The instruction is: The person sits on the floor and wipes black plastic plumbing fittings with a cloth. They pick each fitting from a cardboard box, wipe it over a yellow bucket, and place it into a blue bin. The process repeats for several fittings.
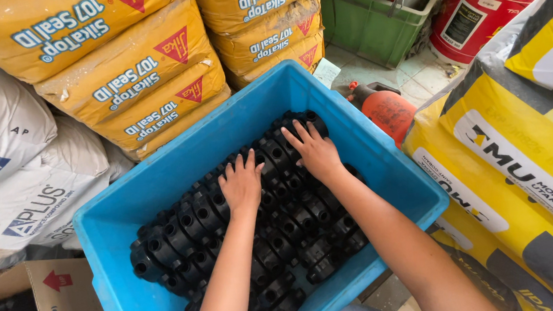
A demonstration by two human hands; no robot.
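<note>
A blue plastic crate (158, 179) holds several black plastic pipe clamps (183, 237) lying in rows. My left hand (241, 184) rests palm down on the clamps near the crate's middle, fingers spread. My right hand (316, 151) lies flat on the clamps toward the far corner, fingers apart and pointing to the back. Neither hand grips a clamp. Both forearms reach in from the near edge and hide some clamps beneath them.
Yellow-orange sacks (143, 80) are stacked behind the crate, white sacks (11, 165) at the left, yellow and grey sacks (525, 174) at the right. A cardboard box (56, 308) sits near left. An orange sprayer (386, 109), a green crate (372, 27) and a red bucket (483, 7) stand behind.
</note>
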